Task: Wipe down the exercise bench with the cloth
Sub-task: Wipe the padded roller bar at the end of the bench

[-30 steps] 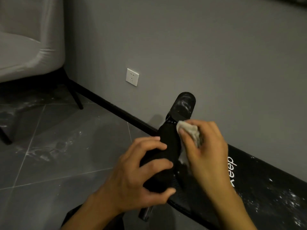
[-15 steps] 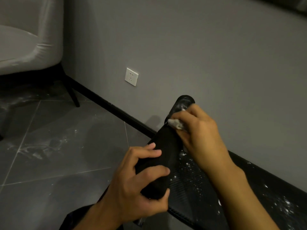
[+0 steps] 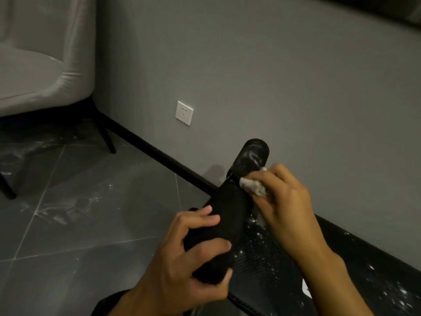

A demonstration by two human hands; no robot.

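Two hands: both bare and both at the roller end of the bench, the left one low and close to the camera, the right one higher and further out.
Right hand (image 3: 289,201): fingers curled round a cloth, gripping it; the forearm crosses over the bench pad.
Cloth (image 3: 254,187): white and crumpled into a wad, sticking out past the fingertips. It sits where the two rollers meet, at the lower right edge of the far one; whether it actually touches that roller cannot be told.
Left hand (image 3: 182,254): fingers over the top and thumb underneath, wrapped round the near roller and holding it.
Near roller (image 3: 222,215): black and padded, slanting up from the left hand towards the cloth.
Far roller (image 3: 251,157): black, its rounded end turned towards the camera and smeared with white streaks.
Bench (image 3: 355,265): a black pad running off to the lower right close along the wall, ribbed near the rollers and speckled with white dust. A white mark on it is partly hidden behind the right forearm.
Floor (image 3: 75,242): dark grey tiles with pale joints and whitish smears.
Wall (image 3: 273,76): plain grey, with a black skirting board (image 3: 157,153) at its foot.
Socket (image 3: 184,113): white, set low on the wall above the skirting board.
Chair (image 3: 36,71): pale grey, upper left, on thin dark legs.
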